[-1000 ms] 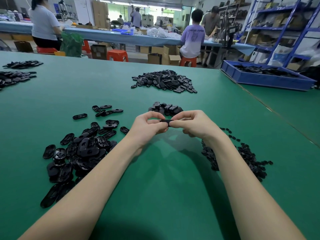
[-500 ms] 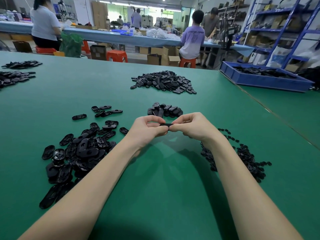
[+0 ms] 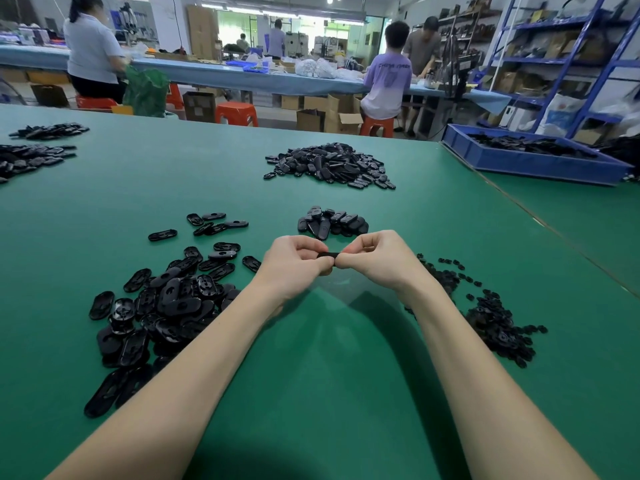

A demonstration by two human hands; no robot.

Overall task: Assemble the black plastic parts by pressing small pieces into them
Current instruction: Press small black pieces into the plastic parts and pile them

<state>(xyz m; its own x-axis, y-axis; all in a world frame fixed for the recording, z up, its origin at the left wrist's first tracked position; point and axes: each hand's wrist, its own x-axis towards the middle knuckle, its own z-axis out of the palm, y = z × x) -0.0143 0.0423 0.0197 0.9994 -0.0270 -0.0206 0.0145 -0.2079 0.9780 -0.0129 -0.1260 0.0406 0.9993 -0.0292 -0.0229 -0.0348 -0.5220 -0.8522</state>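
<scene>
Both hands meet just above a green table (image 3: 329,393), raised clear of its surface; the left hand (image 3: 294,263) and right hand (image 3: 375,259) each pinch one end of a single black part (image 3: 327,255), so it bridges the two grips; its long axis runs left to right, level, seen edge-on as a thin dark strip between thumbs and curled fingers; both hands are equally near, one at each end; whether a small piece is already seated in it cannot be told, as the fingers hide it.

A pile of larger oval parts (image 3: 166,306) lies to the left, near the left forearm; a heap of small pieces (image 3: 498,323) lies to the right, beside the right forearm; a small stack (image 3: 332,221) sits just beyond the hands, likely finished ones; a bigger pile (image 3: 332,166) lies farther back.

Compared with a second ago, the hands have drawn slightly closer together and sit a touch lower in view; less of the part shows between them, which suggests a press under way; the piles are unchanged.
</scene>
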